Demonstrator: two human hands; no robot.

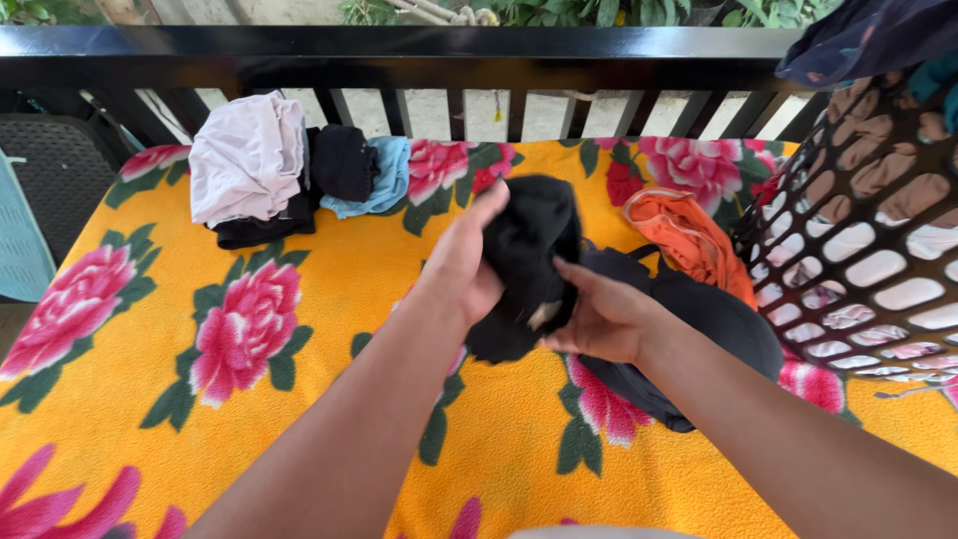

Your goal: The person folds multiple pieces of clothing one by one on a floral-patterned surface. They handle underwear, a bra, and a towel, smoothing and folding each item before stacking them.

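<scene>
Folding looks partway done, judging by the layout: small stack of folded pieces, a pale pink garment (244, 155), a black one (341, 162) and a light blue one (387, 175), sits at the far left of the yellow floral blanket (130, 389). Still loose: an orange garment (689, 235) and a black bra (699, 319) spread near the dark laundry basket (868, 250) on the rt, which seems to hold more cloth.

I've got both hands on a black garment (529, 260), held up just above the blanket, mid-frame, between the stack and the basket. Left hand (464, 269) is curled round its left edge, thumb up top, fingers wrapped behind the fabric so I can't see how tight. Right hand (604, 319) pinches the lower rt side, fingers (579, 279) partly closed on the cloth, palm facing in. Garment is bunched, not yet flat or folded, so I'd say this piece is only just started.
</scene>
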